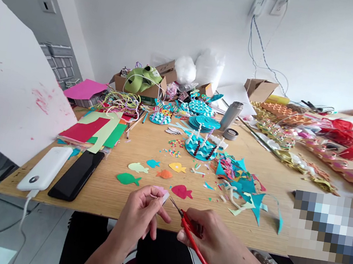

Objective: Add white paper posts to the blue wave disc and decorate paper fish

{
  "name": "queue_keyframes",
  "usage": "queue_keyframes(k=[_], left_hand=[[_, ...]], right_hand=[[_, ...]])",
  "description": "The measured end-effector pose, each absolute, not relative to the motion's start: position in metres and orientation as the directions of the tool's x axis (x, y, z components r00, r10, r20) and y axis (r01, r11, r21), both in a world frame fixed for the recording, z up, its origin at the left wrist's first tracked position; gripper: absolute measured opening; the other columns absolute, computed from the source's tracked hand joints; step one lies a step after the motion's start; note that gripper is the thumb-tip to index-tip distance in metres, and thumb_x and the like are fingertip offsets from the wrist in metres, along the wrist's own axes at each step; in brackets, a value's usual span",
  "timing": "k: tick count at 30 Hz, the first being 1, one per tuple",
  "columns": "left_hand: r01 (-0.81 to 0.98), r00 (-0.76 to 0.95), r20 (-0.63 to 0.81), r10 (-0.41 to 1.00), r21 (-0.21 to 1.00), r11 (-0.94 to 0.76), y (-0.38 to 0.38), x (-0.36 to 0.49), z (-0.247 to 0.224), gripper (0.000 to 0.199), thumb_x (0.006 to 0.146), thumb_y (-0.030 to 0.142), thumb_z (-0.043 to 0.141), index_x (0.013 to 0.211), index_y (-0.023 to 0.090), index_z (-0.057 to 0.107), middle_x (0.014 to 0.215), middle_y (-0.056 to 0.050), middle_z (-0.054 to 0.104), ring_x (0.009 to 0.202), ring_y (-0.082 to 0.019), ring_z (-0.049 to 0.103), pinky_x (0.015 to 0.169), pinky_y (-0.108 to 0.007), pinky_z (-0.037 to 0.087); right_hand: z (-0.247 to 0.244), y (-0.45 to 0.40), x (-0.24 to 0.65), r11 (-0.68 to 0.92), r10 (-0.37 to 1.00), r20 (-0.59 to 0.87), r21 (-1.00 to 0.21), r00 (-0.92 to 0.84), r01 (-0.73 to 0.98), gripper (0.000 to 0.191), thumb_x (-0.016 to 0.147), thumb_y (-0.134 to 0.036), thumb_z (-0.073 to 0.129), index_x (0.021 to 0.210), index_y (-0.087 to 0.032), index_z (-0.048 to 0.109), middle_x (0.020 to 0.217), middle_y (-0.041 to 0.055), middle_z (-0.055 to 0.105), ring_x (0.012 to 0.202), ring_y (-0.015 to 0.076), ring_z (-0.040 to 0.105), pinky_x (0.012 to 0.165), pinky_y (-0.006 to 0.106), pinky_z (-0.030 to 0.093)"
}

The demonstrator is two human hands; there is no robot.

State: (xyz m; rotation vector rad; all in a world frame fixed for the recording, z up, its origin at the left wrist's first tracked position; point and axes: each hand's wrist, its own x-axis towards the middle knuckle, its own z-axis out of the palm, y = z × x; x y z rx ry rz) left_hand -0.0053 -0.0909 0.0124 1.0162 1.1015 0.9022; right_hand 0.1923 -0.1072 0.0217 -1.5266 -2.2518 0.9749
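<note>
Between thumb and fingers, my left hand [142,211] pinches a small pale pink paper piece [165,197] near the table's front edge. My right hand [213,236] grips red-handled scissors [193,237], their tips pointing at that paper. Whether the blades touch it I cannot tell. Cut-out paper fish lie just beyond my hands: a green fish [128,179], a pale green fish [138,167], a blue fish [152,163], an orange fish [165,174], a yellow fish [177,167] and a dark red fish [182,191].
Paper scraps [245,185] spread to the right of the fish. A blue wavy craft piece [201,147] stands behind them, near a steel flask [231,116]. To the left lie a black phone [76,175], a white power bank [45,168] and coloured paper sheets [88,129].
</note>
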Motion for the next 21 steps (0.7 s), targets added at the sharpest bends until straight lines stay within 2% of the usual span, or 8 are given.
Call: queue_keyframes(k=[21], left_hand=[[-0.007,0.284,-0.280,0.917,0.956,0.295,-0.0901,0.0008,0.0087,0.035,0.079,0.050,0.059,0.085,0.016,0.052,0.063,-0.005,0.070,0.027,-0.005,0.045,0.025,-0.011,0.018]], right_hand=[[0.0207,-0.1049,0.1910,0.210,0.887,-0.154,-0.705,-0.436,0.677,0.042,0.081,-0.051,0.060,0.063,-0.018,0.040,0.054,-0.0080,0.034,0.052,0.0073,0.024,0.047,0.022,0.020]])
